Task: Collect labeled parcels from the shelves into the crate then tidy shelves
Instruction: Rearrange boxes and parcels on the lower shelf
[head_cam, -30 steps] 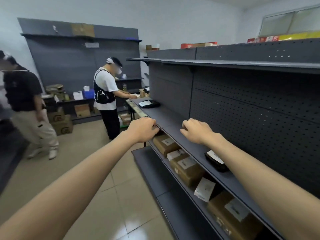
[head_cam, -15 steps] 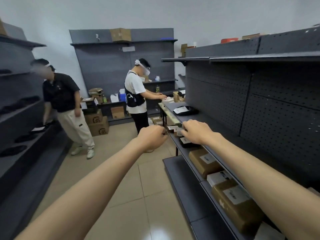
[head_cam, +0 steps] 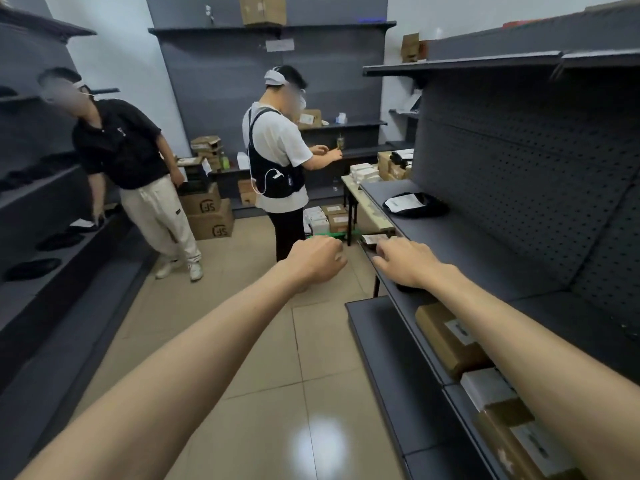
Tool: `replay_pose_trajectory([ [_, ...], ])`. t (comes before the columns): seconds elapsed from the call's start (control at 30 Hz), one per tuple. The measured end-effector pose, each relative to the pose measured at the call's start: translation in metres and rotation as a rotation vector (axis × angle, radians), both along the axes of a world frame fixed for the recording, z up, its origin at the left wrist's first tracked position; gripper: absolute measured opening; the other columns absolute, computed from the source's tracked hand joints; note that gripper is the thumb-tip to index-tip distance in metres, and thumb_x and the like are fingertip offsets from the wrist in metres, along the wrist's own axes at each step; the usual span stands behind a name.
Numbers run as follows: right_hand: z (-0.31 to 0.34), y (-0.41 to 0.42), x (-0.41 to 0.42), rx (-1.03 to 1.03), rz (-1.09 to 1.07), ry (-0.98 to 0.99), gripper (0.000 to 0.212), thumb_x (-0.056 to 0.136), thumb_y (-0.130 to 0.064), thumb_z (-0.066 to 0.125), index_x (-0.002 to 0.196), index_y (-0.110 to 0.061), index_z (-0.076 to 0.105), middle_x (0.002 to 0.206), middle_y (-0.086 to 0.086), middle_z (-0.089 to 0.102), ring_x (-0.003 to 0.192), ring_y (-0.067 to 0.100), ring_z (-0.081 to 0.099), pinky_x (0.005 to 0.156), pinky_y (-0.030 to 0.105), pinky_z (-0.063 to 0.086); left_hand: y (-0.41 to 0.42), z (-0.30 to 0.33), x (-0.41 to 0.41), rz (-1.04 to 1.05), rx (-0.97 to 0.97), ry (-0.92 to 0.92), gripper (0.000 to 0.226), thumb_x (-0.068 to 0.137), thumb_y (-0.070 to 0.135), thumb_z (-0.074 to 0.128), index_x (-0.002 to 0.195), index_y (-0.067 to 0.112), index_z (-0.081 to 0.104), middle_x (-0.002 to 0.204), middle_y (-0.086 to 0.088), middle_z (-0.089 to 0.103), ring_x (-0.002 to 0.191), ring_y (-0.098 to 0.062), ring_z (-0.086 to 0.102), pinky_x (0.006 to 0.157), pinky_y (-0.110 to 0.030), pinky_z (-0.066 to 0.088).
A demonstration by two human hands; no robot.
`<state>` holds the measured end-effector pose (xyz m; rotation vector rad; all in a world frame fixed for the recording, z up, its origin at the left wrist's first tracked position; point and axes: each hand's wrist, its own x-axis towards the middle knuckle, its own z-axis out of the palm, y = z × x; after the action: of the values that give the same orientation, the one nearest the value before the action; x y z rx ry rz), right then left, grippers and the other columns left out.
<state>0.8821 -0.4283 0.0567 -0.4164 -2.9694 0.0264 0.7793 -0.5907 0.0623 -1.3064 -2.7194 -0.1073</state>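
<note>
Both hands pushed further along the aisle, left hand [head_cam: 317, 258] curled, holding nothing, right hand [head_cam: 407, 263] fingers spread flat over the shelf [head_cam: 485, 244] edge, black labeled parcel [head_cam: 415, 205] lying ahead on it.

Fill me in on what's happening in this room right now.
A person stands at a dark shelf unit with both arms stretched forward. The right hand rests at the shelf's front edge over a small labeled parcel; whether it grips it is unclear. The left hand hangs curled over the floor, holding nothing visible. A black labeled pouch lies further along, and brown boxes sit on the shelf below. Two other people work nearby.
</note>
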Motion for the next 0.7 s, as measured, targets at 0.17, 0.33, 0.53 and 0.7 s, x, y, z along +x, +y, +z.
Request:
replay_pose_trajectory([
  [0.17, -0.021, 0.024, -0.044, -0.039, -0.145, -0.041, 0.031, 0.1, -0.034, 0.042, 0.114, -0.011, 0.056, 0.126, 0.012, 0.058, 0.114, 0.033, 0.056, 0.085, 0.041, 0.044, 0.04, -0.016, -0.075, -0.13, -0.04, -0.022, 0.038, 0.101, 0.04, 0.045, 0.124, 0.014, 0.061, 0.13, -0.006, 0.061, 0.121, -0.03, 0.056, 0.087, -0.04, 0.048],
  [0.33, -0.042, 0.044, -0.073, -0.109, -0.347, -0.058, 0.031, 0.102, -0.035, 0.038, 0.113, -0.012, 0.055, 0.124, 0.01, 0.057, 0.112, 0.032, 0.056, 0.077, 0.037, 0.038, 0.09, -0.026, -0.134, -0.333, -0.052, -0.031, 0.035, 0.101, 0.038, 0.044, 0.12, 0.015, 0.063, 0.123, -0.008, 0.064, 0.114, -0.032, 0.06, 0.087, -0.042, 0.052],
  [0.53, -0.078, 0.053, -0.088, -0.178, -0.572, -0.064, 0.028, 0.101, -0.034, 0.041, 0.11, -0.012, 0.055, 0.123, 0.012, 0.057, 0.112, 0.032, 0.055, 0.076, 0.035, 0.035, 0.145, -0.061, -0.167, -0.558, -0.119, -0.093, 0.034, 0.099, 0.036, 0.044, 0.116, 0.015, 0.063, 0.122, -0.009, 0.064, 0.115, -0.033, 0.059, 0.087, -0.043, 0.051],
  [0.7, -0.108, 0.073, -0.086, -0.269, -0.752, -0.054, 0.022, 0.1, -0.035, 0.042, 0.096, -0.016, 0.051, 0.116, 0.011, 0.059, 0.105, 0.032, 0.057, 0.072, 0.036, 0.037, 0.189, -0.092, -0.163, -0.727, -0.203, -0.139, 0.036, 0.101, 0.04, 0.048, 0.124, 0.016, 0.063, 0.126, -0.01, 0.063, 0.117, -0.034, 0.059, 0.091, -0.042, 0.049],
])
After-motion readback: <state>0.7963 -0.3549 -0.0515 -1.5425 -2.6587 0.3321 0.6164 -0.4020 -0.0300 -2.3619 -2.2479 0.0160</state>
